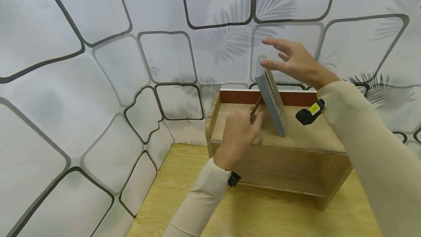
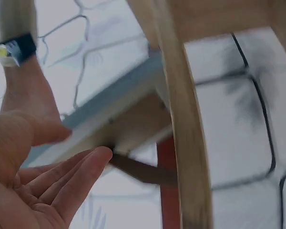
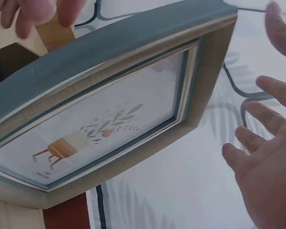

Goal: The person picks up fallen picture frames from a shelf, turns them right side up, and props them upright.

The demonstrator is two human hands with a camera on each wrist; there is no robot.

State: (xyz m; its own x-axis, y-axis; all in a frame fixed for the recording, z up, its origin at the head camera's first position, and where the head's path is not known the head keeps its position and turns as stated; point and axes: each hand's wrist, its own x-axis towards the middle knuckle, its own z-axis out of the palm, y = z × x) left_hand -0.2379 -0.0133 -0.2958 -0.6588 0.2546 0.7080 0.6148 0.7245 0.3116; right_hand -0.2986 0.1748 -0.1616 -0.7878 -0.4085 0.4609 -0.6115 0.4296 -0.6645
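A picture frame [image 1: 271,98] with a blue-grey edge stands tilted on the top of a small wooden shelf [image 1: 309,127]. Its front, in the right wrist view, shows a print of a chair and leaves [image 3: 100,131]. From the frame's back juts a brown stand leg [image 2: 143,171]. My left hand [image 1: 238,132] is behind the frame; its straight fingertips lie at the leg, with the thumb apart, and contact is unclear. At the frame's upper edge is my right hand [image 1: 296,61], fingers spread. The right wrist view has these fingers [image 3: 269,117] apart from the frame.
The shelf has a reddish-brown back rail [image 1: 296,98] and a raised left side. It stands on a light wood-grain table [image 1: 184,178]. Behind and to the left hangs pale patterned cloth [image 1: 108,72] with dark outlines.
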